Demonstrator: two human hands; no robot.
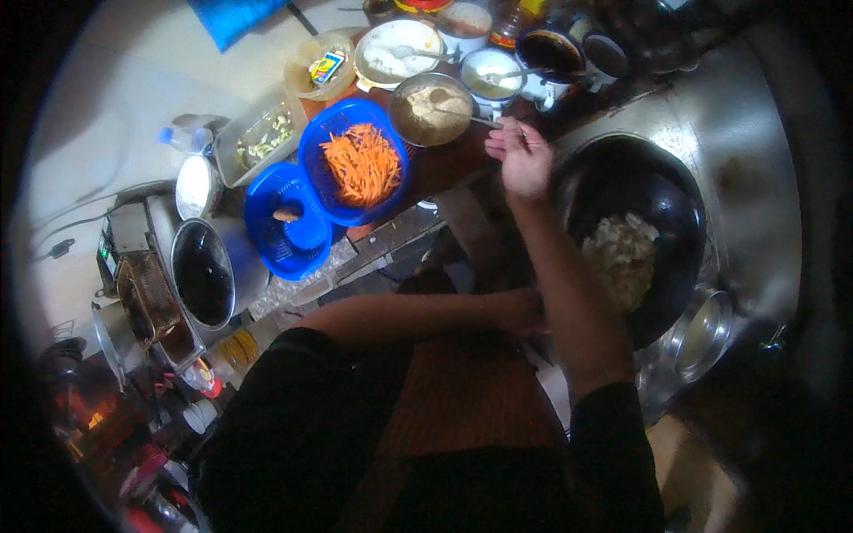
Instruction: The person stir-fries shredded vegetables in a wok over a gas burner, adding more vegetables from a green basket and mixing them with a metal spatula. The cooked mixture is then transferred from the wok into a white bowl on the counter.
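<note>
My right hand [523, 156] is raised over the counter with its fingers on the handle of a metal spoon [476, 120]. The spoon's tip lies in a metal bowl [433, 136] of light brown powder. My left hand [526, 312] is in shadow at the near left side of a dark wok [680, 266], partly behind my right forearm; what it grips is unclear. Pale chopped pieces [623, 250] lie inside the wok. Left of the powder bowl, a blue plastic basket [310, 150] holds orange strips, likely carrot.
Enamel bowls and mugs [493, 73] with spoons line the back. Another blue basket [256, 226], a clear tub of chopped greens [230, 156], and a deep metal pot [230, 266] stand at left. A metal bowl of liquid [703, 336] sits right of the wok.
</note>
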